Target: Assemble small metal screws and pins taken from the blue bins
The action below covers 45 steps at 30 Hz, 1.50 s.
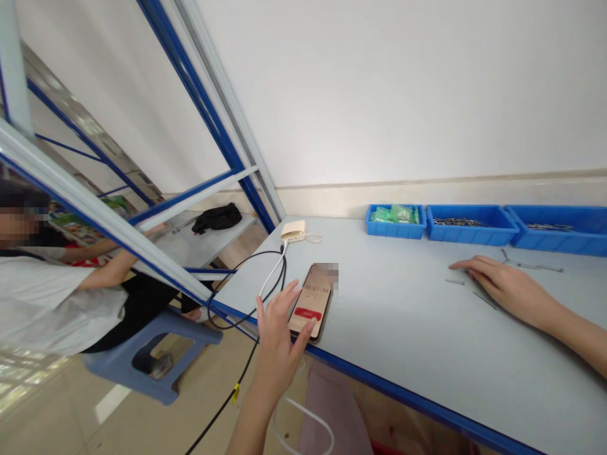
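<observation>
My left hand [279, 328] is over the lower left part of a phone [312, 302], its fingers spread and the thumb at the red button on the screen. The phone lies at the table's front edge and shows a timer. On the right, my right hand [502, 284] rests on the table with its fingers stretched out to the left, holding nothing that I can see. Close to its fingertips lie a short metal pin [455, 282] and a thin metal rod [485, 300]. Behind it are more thin metal pieces [535, 266].
Along the wall stand a blue bin with green packets [394, 221] and two blue bins [472, 224] [559, 230] with metal parts. A white device [294, 231] with cables sits at the table's back left. Left, beyond the frame [190, 208], a person sits on a blue stool [156, 360].
</observation>
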{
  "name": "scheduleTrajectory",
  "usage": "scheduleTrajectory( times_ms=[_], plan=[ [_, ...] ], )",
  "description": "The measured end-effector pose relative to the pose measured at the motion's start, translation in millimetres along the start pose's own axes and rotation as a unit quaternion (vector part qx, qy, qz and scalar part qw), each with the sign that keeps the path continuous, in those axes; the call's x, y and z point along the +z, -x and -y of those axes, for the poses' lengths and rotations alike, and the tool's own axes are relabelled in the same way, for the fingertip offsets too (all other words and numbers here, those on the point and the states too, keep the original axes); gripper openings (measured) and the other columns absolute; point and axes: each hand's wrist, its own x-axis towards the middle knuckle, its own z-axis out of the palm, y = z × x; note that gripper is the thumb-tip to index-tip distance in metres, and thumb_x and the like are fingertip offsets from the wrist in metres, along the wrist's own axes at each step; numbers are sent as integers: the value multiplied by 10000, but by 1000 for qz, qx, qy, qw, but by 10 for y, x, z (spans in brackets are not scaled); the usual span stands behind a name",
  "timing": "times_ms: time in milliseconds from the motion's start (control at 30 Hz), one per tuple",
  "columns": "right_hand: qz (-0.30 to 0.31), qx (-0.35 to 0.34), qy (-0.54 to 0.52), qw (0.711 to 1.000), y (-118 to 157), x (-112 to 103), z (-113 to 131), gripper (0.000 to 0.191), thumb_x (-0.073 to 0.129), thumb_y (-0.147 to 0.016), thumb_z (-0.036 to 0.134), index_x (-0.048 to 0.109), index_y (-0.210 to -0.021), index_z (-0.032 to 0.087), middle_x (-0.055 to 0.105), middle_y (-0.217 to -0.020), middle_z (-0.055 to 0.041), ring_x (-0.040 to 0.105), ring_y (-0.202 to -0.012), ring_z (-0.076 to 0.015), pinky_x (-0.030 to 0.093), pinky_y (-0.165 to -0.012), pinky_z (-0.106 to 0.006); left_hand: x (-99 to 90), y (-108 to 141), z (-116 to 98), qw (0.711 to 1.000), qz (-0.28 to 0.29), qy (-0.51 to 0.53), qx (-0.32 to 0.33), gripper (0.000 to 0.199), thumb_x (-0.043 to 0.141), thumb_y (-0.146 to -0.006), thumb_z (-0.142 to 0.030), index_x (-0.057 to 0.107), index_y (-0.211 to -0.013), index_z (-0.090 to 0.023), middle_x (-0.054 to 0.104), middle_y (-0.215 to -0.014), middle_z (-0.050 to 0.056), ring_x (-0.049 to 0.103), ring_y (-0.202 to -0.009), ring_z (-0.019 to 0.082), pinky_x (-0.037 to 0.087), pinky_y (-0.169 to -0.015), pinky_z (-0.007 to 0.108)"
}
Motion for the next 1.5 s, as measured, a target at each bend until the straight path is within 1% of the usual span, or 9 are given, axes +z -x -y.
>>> scheduleTrajectory(
  times_ms=[133,300,467,667,800,933,1167,1300,1500],
  plan=[
    [-5,-5,-3,1000,-3,-8,20,398,262,-919,378,595,-1090,242,607,-1111,-48,603,-960,-215,484,-814,-379,135,339,20,989,-25,-15,-144,528,446,-865,-446,316,-1284,-153,450,-1306,183,470,-1208,282,396,-973,502],
    [-4,-17,-14,1000,-9,0,-9,401,263,-926,379,601,-1086,234,612,-1120,-51,599,-974,-201,478,-844,-364,268,584,-12,972,-11,-114,-203,667,547,-763,-547,368,-1270,-152,541,-1216,167,520,-1128,323,392,-924,520],
    [-34,-11,-23,999,-26,-36,21,419,298,-917,443,622,-1044,210,656,-1016,-68,618,-874,-217,475,-779,-374,191,390,-71,960,19,-144,-239,538,567,-756,-536,475,-1158,-190,603,-1125,138,530,-1086,322,389,-863,485],
    [-89,57,-60,993,-36,-112,102,383,388,-859,503,605,-1028,236,659,-754,-39,597,-739,-236,424,-661,-348,210,59,146,959,35,-160,-231,521,579,-769,-488,471,-1174,-178,609,-1107,131,515,-1074,316,375,-865,472],
    [-117,71,-106,985,-28,-134,148,302,447,-831,488,567,-926,226,627,-718,-31,559,-628,-197,366,-576,-291,250,-276,103,970,18,-174,-169,446,565,-805,-343,468,-1201,-162,526,-1247,143,450,-1131,331,373,-874,480],
    [-136,61,-168,974,-38,-135,249,253,431,-857,464,498,-903,224,571,-660,6,498,-563,-148,340,-561,-264,426,-664,-426,993,24,-109,-25,401,611,-785,-259,508,-1170,-218,441,-1346,101,387,-1214,313,345,-935,473],
    [-125,56,-306,942,-99,-89,358,424,348,-857,610,401,-984,208,368,-530,75,339,-454,-104,273,-447,-229,1355,-1291,-1446,933,177,100,297,276,592,-829,-358,590,-1049,-191,659,-1048,38,555,-1029,192,400,-878,327],
    [-107,75,-349,928,-130,-32,325,523,380,-787,712,390,-941,213,345,-503,84,308,-418,-95,229,-416,-223,1616,-1371,-1483,933,144,110,311,244,542,-862,-364,616,-997,-175,691,-913,23,597,-908,166,409,-828,297],
    [-71,100,-410,904,-131,110,419,504,436,-771,705,380,-924,228,348,-497,85,296,-421,-89,217,-427,-222,1651,-1273,-1381,926,123,76,349,234,499,-885,-373,617,-871,-172,690,-843,24,608,-855,168,404,-781,310]
  ],
)
